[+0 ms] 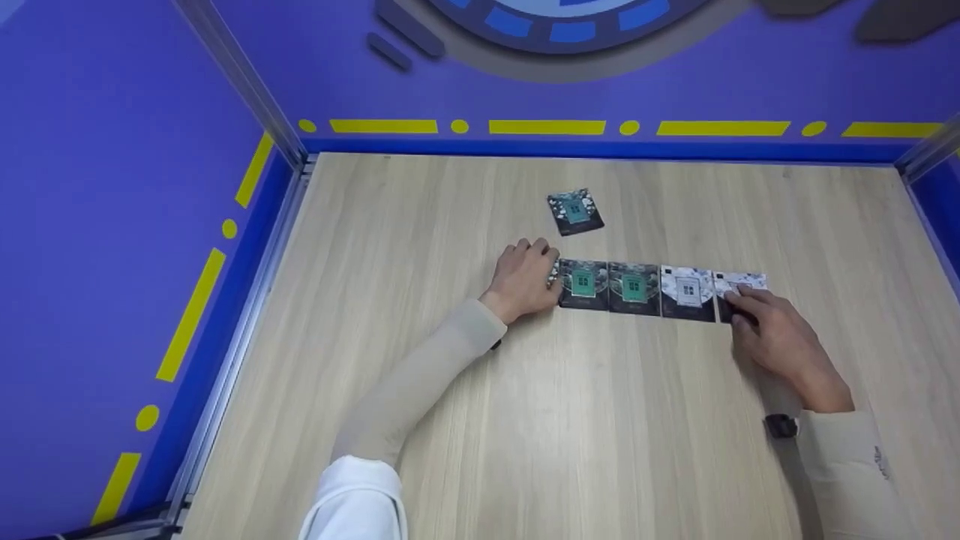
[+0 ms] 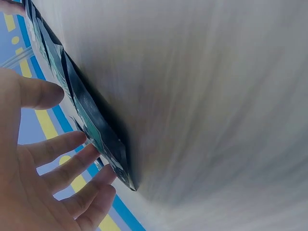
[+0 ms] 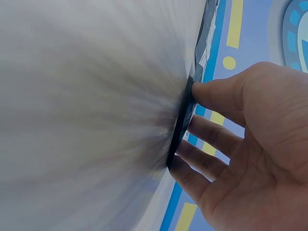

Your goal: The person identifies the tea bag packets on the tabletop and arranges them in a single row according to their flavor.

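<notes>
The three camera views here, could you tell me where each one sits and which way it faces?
Head: sits above, looking down at the table, the row of cards, both hands and sleeves.
Left wrist: low by the table, facing the row's end; left hand shows.
Right wrist: low at the opposite end; right hand touches the row's end.
All three share the card row.

teal-and-white patterned cards (image 1: 634,288), pale wood-grain table (image 1: 570,420)
</notes>
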`<control>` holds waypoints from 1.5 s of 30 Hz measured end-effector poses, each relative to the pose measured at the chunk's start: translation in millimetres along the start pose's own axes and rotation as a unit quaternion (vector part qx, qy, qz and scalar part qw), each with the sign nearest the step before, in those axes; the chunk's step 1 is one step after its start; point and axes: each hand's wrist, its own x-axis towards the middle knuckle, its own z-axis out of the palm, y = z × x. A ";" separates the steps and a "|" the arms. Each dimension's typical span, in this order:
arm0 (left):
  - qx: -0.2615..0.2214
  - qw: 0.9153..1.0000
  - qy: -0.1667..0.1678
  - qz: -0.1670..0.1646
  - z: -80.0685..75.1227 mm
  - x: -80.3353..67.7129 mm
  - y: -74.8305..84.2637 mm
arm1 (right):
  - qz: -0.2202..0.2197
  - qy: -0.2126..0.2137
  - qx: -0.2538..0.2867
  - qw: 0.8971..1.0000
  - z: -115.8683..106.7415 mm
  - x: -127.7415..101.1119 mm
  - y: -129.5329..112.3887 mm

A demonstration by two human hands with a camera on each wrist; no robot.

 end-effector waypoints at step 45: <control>0.026 0.991 -0.050 -0.126 2.5 124.8 39.7 | 0.001 0.000 -0.009 1.000 -0.4 0.7 0.2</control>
